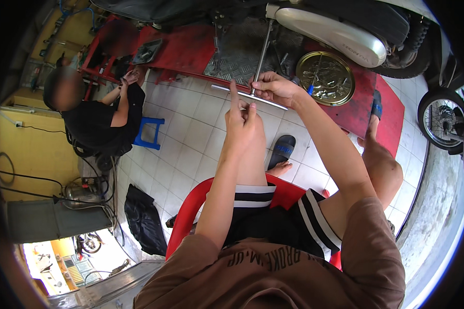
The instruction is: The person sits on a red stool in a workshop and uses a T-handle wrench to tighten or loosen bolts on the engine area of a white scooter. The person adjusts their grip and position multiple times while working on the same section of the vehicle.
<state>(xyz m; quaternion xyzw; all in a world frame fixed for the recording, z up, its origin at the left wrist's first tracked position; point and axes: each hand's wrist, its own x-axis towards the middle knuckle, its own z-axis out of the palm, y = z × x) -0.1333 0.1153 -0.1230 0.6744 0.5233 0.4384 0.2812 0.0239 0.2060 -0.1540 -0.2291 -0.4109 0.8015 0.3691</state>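
Observation:
A steel T-handle wrench points away from me, its sliding crossbar lying nearest me. My right hand grips the shaft just beyond the crossbar. My left hand is at the crossbar, index finger pointing up across it, other fingers curled and thumb raised beside the junction; whether they hold anything is hidden. Beyond my right hand, a round gold-coloured tray of dark, shiny liquid holds a thin tool with a blue handle.
A motorbike stands on the red lift platform. At left a co-worker sits on a blue stool, hands together. A wheel stands at right. A black bag and a sandal lie on the tiles.

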